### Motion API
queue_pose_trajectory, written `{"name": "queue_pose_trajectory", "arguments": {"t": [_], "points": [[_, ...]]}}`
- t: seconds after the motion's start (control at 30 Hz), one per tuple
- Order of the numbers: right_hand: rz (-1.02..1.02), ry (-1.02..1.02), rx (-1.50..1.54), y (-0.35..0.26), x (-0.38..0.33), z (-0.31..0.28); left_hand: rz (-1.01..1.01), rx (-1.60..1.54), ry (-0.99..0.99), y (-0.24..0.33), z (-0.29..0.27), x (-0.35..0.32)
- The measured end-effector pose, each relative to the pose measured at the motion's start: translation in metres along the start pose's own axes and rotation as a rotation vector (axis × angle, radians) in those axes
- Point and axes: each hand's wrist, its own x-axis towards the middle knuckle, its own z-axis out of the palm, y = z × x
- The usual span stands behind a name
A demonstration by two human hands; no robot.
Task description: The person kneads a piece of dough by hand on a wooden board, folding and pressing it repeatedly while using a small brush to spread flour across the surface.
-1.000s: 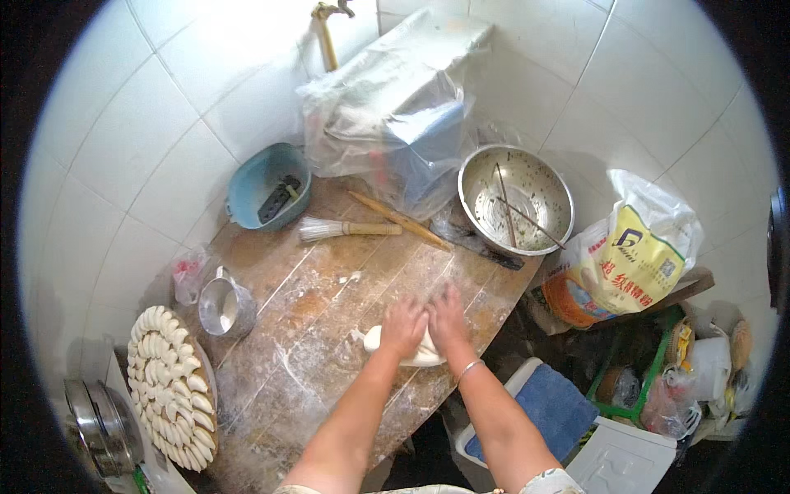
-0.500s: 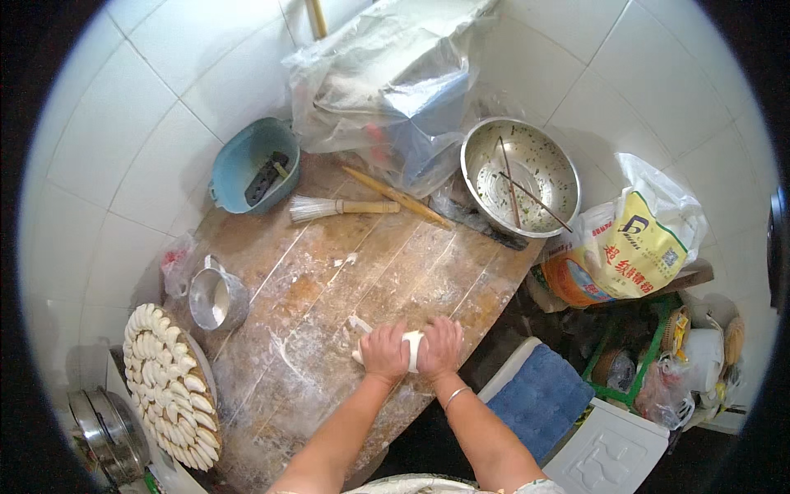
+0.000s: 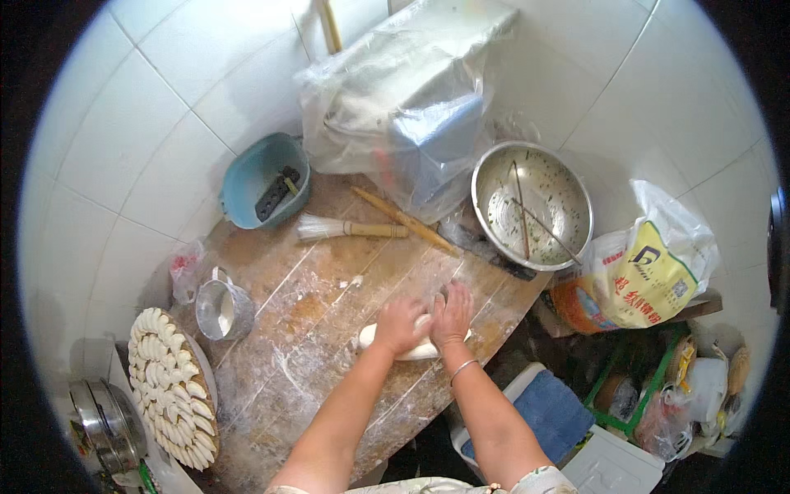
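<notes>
On floured board (image 3: 304,329) — hands (image 3: 425,319) flat on dough (image 3: 415,350)

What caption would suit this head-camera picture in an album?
Both hands, left hand and right hand, press a roll of white dough on a floured wooden board.

Two bare hands side by side, palms down

The left hand (image 3: 401,323) and right hand (image 3: 451,313) touch each other near the worktop's right edge, fingers bent; both forearms rise from the lower edge.
</notes>
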Motion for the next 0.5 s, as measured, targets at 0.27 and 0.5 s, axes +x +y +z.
{"name": "queue_pose_trajectory", "arguments": {"t": [0.27, 0.5], "points": [[0.444, -0.394, 0.509, 0.005, -0.046, -0.018, -0.479, 0.052, -0.144, -0.006, -0.025, -0.11], [0.688, -0.937, 1.079, -0.098, -0.08, 0.073, -0.65, -0.37, 0.211, -0.043, -0.059, -0.217]]}}
